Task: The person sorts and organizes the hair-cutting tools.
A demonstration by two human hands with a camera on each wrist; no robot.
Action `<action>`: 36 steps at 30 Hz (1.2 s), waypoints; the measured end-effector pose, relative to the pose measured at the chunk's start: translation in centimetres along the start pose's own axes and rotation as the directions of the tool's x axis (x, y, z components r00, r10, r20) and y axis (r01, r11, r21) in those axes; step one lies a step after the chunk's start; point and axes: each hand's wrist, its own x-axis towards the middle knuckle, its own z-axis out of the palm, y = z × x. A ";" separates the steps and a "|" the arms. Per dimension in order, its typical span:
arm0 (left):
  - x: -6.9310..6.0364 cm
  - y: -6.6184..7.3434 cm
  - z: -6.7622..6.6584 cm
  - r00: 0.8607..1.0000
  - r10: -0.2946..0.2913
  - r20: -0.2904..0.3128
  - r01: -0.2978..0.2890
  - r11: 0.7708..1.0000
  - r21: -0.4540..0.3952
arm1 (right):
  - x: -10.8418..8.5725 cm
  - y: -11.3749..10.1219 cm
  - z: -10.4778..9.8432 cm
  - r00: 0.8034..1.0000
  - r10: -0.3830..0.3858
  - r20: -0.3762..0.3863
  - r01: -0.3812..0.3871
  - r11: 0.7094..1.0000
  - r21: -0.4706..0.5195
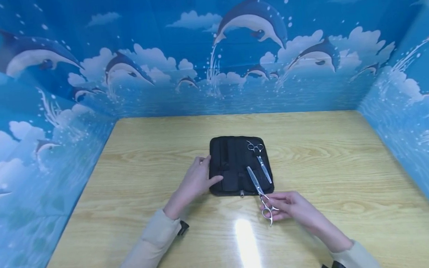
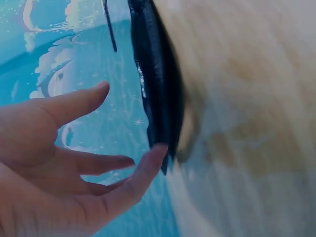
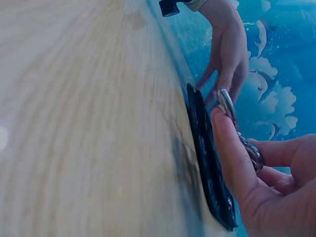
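Observation:
A black zip case [image 1: 230, 183] lies unfolded on the table. Along its left edge is my left hand [image 1: 196, 177], thumb over the lower left part and fingers at the upper left side. The left wrist view shows this hand [image 2: 74, 168] with spread, loosely bent fingers, one fingertip overlapping the case's end [image 2: 160, 94]. My right hand [image 1: 294, 206] pinches a pair of silver hairdressing scissors [image 1: 254, 181] by the handle, blades pointing away over the case's lower right. Finger rings [image 3: 227, 106] show between the fingers. A second pair of scissors [image 1: 264, 170] lies on the case's right half.
The wood-grain table [image 1: 155, 146] is enclosed by blue dolphin-print walls [image 1: 211, 92] at the back and both sides. A small zipper pull [image 1: 242, 193] sticks out at the case's front edge. Light glares off the table in front of the case.

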 end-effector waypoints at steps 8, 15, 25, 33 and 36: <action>0.5 -0.6 0.9 0.995 -0.060 0.074 0.057 0.998 0.038 | -0.2 0.6 -0.5 0.999 0.016 0.038 -0.016 1.000 0.016; 0.9 -0.7 1.1 0.993 -0.069 0.093 0.063 0.996 0.069 | -0.1 0.6 0.0 1.000 0.006 -0.009 -0.006 0.997 -0.079; 0.9 -0.8 1.1 0.994 -0.050 0.095 0.041 0.995 0.095 | 0.3 0.4 1.8 0.998 -0.039 -0.058 0.029 0.987 -0.159; 0.8 -0.6 0.9 0.995 -0.039 0.095 0.030 0.994 0.101 | 1.0 0.0 2.4 0.976 -0.152 -0.155 0.075 0.906 -0.417; 0.8 -0.6 1.0 0.996 -0.026 0.087 0.017 0.995 0.102 | 1.4 -0.3 2.5 0.969 -0.160 -0.186 0.064 0.896 -0.439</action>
